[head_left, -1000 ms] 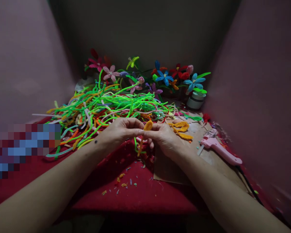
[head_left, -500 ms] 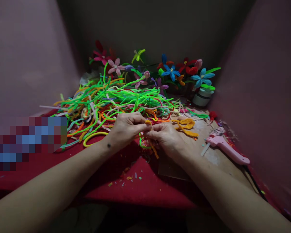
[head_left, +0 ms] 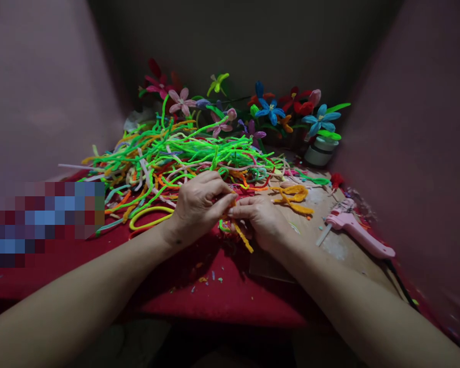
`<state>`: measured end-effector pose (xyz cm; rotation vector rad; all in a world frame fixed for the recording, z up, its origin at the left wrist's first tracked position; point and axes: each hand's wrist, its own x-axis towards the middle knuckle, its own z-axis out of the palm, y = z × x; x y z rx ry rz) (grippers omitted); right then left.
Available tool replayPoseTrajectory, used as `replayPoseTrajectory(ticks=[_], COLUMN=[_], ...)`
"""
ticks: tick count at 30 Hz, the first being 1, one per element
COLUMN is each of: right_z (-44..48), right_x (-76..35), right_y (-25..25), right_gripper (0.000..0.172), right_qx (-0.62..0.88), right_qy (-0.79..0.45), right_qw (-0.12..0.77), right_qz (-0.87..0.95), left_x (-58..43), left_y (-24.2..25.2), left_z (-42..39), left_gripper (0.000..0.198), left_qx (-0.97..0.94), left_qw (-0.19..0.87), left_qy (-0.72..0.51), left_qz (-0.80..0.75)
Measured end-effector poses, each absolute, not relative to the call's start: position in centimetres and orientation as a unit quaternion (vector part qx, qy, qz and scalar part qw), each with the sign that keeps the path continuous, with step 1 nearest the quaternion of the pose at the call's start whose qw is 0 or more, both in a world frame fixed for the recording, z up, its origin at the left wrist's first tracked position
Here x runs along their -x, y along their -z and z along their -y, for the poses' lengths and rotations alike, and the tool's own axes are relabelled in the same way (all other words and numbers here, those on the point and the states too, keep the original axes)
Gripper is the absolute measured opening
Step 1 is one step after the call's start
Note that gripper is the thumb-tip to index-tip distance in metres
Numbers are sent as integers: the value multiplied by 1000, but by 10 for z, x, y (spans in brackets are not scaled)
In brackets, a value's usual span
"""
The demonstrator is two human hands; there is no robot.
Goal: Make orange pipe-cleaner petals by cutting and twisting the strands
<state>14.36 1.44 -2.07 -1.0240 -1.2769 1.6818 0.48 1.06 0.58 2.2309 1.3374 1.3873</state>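
Both hands meet over the front of the table, pinching one orange pipe cleaner (head_left: 244,237). My left hand (head_left: 202,207) is closed, its thumb and fingertips on the upper part. From the other side my right hand (head_left: 261,217) grips it with thumb and index finger. The loose end of the pipe cleaner hangs down between the hands; the part within the fingertips is mostly hidden. Just beyond my right hand, bent orange pipe cleaner loops (head_left: 293,197) lie on a brown board (head_left: 335,250). A yellow pipe cleaner loop (head_left: 136,221) rests left of my left wrist.
A heap of mixed pipe cleaners (head_left: 199,151), many green, covers the table's back left. Behind it stand several pipe-cleaner flowers (head_left: 270,111) and a small white jar (head_left: 321,152). A pink glue gun (head_left: 362,235) lies at right. Scraps dot the red cloth (head_left: 222,301).
The orange pipe cleaner's lower end now shows more fully between the hands. My left hand has tilted over the fingertips, hiding the piece that stuck up there. The right hand has barely moved.
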Motion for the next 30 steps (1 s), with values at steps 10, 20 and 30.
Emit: replayPoseTrajectory(ticks=[10, 20, 30], right_z=[-17, -18, -16], right_x=[-147, -148, -147], right_y=[24, 23, 22], right_gripper=[28, 29, 30], right_qx=[382, 403, 387], right_qy=[-651, -658, -656], right_qw=[379, 368, 356], right_qz=[535, 519, 541], left_x=[5, 10, 9], left_y=[-12, -7, -21], left_z=[-21, -25, -23], left_gripper=[24, 21, 11], left_qx=[-651, -655, -697], left_qw=[390, 443, 430], left_qy=[-410, -403, -345], left_qz=[-507, -460, -458])
